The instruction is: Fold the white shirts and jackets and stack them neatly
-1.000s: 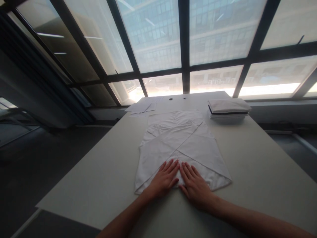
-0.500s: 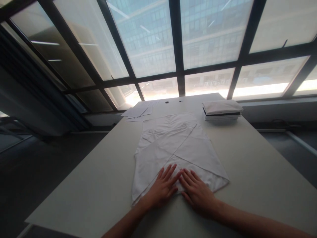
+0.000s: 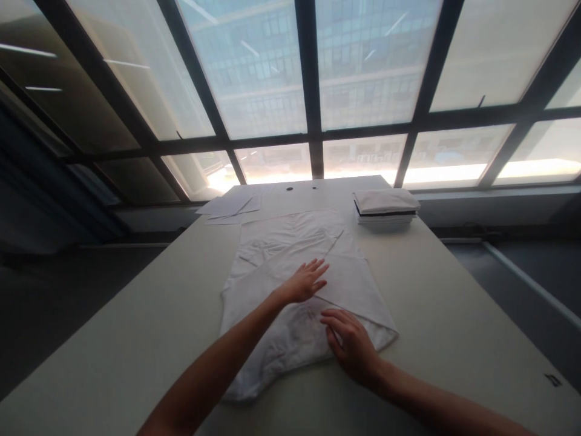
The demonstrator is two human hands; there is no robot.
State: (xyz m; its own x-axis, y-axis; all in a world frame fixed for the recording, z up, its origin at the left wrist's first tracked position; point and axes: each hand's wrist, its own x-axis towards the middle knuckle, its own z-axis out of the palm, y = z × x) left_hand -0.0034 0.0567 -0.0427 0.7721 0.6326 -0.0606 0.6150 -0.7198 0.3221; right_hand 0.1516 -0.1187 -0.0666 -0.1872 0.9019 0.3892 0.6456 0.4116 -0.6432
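Evidently, the white garment [image 3: 295, 327] lies spread on the bench [image 3: 181, 315], below both hands, its long axis apparently running from its near edge to its far edge. Left hand [image 3: 305, 282]: over the garment's middle, palm down, fingers slightly apart, forearm slanting across the garment's near left part. Right hand [image 3: 351, 339]: closer to the garment's near edge, fingers bent together, thumb apart, nothing clamped. I cannot tell whether either hand touches it.
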